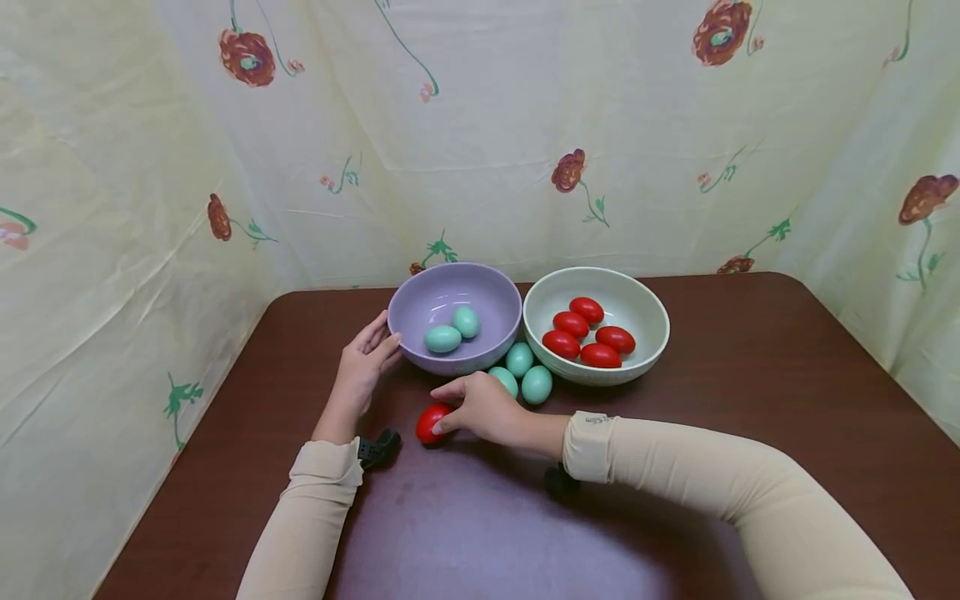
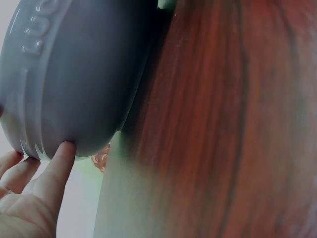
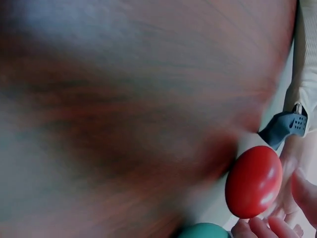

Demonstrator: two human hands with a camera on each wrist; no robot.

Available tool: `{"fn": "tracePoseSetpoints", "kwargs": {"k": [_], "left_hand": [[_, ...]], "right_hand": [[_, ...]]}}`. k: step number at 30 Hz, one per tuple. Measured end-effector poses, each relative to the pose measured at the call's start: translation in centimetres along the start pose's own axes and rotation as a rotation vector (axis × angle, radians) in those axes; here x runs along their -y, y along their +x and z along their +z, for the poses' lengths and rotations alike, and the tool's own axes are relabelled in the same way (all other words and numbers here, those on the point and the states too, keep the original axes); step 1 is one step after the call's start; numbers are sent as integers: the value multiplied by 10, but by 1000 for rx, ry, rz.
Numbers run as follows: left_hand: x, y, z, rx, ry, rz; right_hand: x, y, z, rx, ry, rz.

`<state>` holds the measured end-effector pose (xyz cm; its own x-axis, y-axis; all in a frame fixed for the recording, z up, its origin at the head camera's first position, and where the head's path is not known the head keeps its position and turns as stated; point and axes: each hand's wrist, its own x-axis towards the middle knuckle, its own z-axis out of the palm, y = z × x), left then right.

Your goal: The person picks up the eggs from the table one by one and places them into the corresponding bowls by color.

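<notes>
A purple bowl (image 1: 420, 292) holds two mint-green eggs (image 1: 442, 338). My left hand (image 1: 362, 367) rests against its left side, extended fingertips touching the outer wall (image 2: 89, 74). To the bowl's front right, my right hand (image 1: 487, 410) reaches around a red egg (image 1: 427, 423) on the table. Thumb and fingers stand on either side of this egg (image 3: 253, 182); a small gap shows by the thumb (image 3: 303, 191) in the right wrist view. Beyond that hand sit three mint-green eggs (image 1: 536, 385), one partly hidden by it.
A pale green bowl (image 1: 648, 321) with several red eggs (image 1: 600, 355) stands beside the purple one, at the back of the dark brown table (image 1: 780, 375). A flowered curtain (image 1: 480, 167) hangs behind and along both sides.
</notes>
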<state>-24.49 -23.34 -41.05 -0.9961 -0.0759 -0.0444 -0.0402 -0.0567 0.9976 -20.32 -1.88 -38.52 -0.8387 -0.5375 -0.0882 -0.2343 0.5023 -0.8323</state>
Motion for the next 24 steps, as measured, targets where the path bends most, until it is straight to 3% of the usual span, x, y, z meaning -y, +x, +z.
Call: {"fn": "tracePoseSetpoints", "kwargs": {"k": [12, 17, 24], "left_hand": [[1, -1, -1, -7, 27, 9], [2, -1, 0, -11, 31, 17], [1, -1, 0, -11, 24, 7]], "right_hand": [[6, 0, 3, 66, -21, 28], [4, 0, 5, 54, -13, 27], [3, 0, 7, 49, -90, -2]]}}
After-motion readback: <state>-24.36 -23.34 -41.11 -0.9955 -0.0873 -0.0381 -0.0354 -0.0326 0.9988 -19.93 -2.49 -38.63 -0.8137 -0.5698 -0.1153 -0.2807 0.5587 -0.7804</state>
